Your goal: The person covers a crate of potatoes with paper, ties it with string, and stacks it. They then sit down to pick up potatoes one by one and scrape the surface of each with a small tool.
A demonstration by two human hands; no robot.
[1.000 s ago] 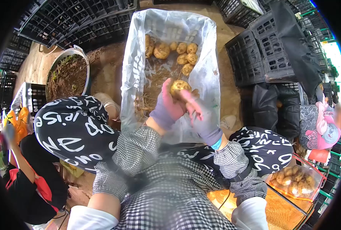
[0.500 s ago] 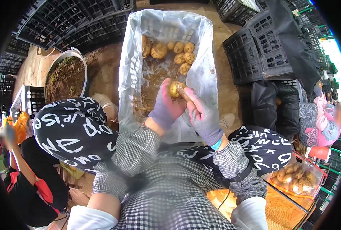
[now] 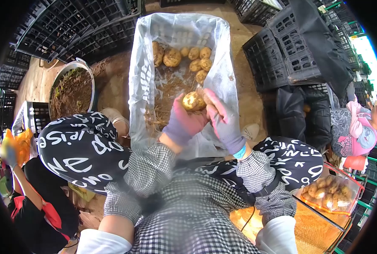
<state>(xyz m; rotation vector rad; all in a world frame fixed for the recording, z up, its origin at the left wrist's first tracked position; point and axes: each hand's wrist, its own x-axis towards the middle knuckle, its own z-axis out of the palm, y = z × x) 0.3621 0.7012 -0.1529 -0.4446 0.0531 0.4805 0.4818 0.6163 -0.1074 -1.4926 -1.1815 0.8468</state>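
Observation:
A yellow potato with brown soil on its skin is held above a crate lined with clear plastic. My left hand, in a pink and grey work glove, is closed around it from the left and below. My right hand, gloved alike, lies along the potato's right side with its fingers fairly straight and touching it; its palm side is partly hidden. Farther back inside the crate lie several loose potatoes, with dry soil and root bits on the liner.
A round tub of soil and plant scraps stands at the left. Stacked black crates rise on the right, others at the back left. A bag of potatoes sits at lower right. Other people are at both sides.
The potato has turned in my hands and shows more of its yellow face. My right fingers have shifted from across its front to its right side. The view has moved slightly.

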